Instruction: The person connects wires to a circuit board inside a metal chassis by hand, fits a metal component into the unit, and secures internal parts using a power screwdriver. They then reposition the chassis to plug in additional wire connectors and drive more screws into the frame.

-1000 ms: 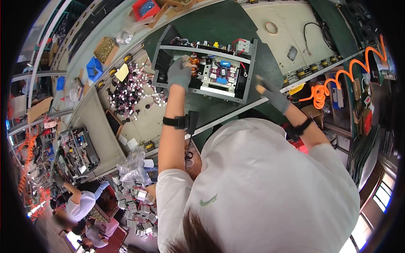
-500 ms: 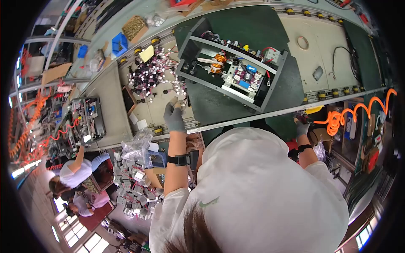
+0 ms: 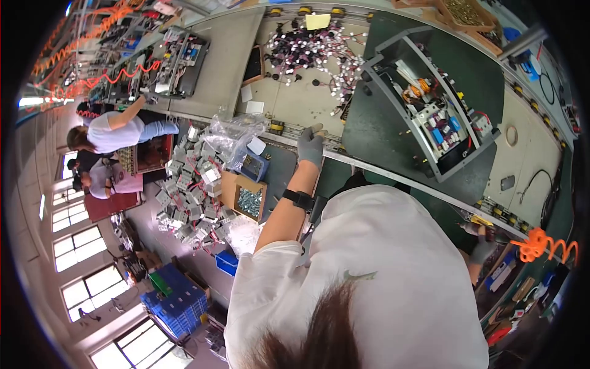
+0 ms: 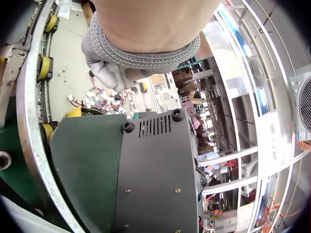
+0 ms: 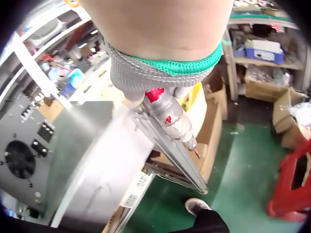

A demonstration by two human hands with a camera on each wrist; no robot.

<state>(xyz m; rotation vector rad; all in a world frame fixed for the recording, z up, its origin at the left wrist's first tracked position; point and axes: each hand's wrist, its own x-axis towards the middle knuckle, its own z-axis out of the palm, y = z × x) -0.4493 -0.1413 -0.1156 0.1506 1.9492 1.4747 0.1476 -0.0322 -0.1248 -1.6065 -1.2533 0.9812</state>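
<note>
In the head view my left hand (image 3: pixel 311 146), in a grey glove, is over the near edge of the bench, left of the grey metal chassis (image 3: pixel 393 92). Its fingers are loosely bent, and nothing shows between them. The chassis lies on a green mat, with copper coils (image 3: pixel 418 89) and a circuit board (image 3: pixel 444 130) inside. At the bench's right end my right hand (image 3: pixel 484 246) grips a power screwdriver (image 3: pixel 470 229). In the right wrist view the screwdriver (image 5: pixel 172 116) has a silvery body with red patches, its thin bit pointing down; the palm side is hidden.
Small wired connectors (image 3: pixel 313 52) are heaped left of the mat. A cardboard box of screws (image 3: pixel 249 202) and a blue bin (image 3: pixel 253 167) stand beside the left arm. An orange coiled hose (image 3: pixel 534 245) hangs at right. Another person (image 3: pixel 117 130) works at far left.
My left hand has left the chassis interior and moved left to the bench edge. My right hand went down to the right and took hold of the screwdriver. The head view has turned.
</note>
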